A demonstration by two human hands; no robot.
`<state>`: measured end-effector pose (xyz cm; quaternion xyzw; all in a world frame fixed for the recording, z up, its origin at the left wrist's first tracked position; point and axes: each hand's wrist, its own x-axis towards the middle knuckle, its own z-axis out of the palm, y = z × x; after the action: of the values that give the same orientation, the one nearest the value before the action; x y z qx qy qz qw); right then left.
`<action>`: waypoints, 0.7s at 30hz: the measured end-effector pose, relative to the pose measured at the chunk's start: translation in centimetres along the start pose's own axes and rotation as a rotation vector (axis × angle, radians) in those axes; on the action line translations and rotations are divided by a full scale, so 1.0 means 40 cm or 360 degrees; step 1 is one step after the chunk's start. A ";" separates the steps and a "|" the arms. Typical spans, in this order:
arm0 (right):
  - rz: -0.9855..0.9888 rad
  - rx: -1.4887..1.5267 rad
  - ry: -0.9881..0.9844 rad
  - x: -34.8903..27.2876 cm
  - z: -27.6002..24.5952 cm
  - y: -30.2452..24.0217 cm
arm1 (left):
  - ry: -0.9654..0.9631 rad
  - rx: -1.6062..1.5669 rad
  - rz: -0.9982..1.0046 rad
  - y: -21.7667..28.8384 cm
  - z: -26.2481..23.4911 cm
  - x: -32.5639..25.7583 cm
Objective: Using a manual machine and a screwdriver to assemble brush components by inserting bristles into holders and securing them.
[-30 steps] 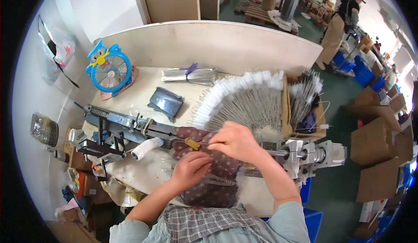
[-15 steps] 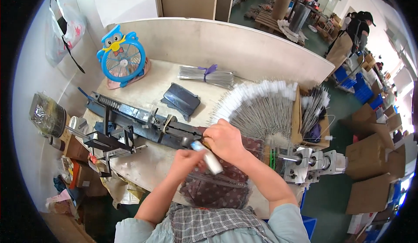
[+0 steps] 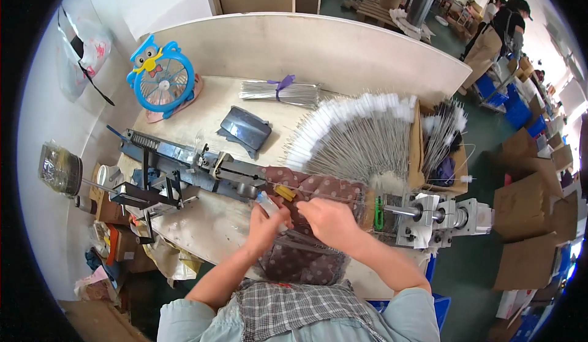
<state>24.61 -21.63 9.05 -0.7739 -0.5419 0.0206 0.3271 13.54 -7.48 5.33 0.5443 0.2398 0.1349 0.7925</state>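
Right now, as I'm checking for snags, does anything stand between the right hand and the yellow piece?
Nothing visible does: only dotted cloth shows in the gap between the right hand and the yellow piece.

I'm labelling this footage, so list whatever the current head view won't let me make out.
All in the head view:
White tube: its middle is covered by the left hand.
Right hand: its own back hides the palm and anything held there.
Cardboard box: the white-tipped wires inside hide its bottom.
Blue bin: mostly behind the right sleeve.
Far worker: too small to tell what their hands touch.
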 end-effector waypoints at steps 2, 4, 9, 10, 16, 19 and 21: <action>-0.0045 -0.0021 0.0145 -0.002 0.063 0.010 | 0.0013 0.0313 0.0078 0.013 -0.015 0.010; 0.0003 0.0051 0.0088 0.039 0.093 0.018 | -0.0063 0.1126 0.0157 0.046 -0.047 0.009; 0.0030 0.0041 -0.0065 0.060 0.138 0.036 | 0.0002 0.1193 -0.0052 0.027 -0.128 0.001; 0.0070 0.0047 -0.0131 0.055 0.122 0.032 | 0.0053 0.0661 0.0172 0.004 -0.165 -0.008; 0.0084 0.0070 -0.0222 0.037 0.060 0.009 | 0.0699 -0.0758 -0.0246 0.012 -0.470 -0.090; 0.0050 0.0016 -0.0197 0.046 0.071 0.000 | 0.0888 -0.0836 -0.0219 0.051 -0.490 -0.092; 0.0082 -0.0020 -0.0203 0.047 0.061 -0.018 | 0.0866 -0.0804 -0.0190 0.040 -0.512 -0.087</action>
<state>23.87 -18.69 8.12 -0.7868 -0.5415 0.0748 0.2864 -0.15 7.80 1.62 0.2610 0.4321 0.2830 0.8155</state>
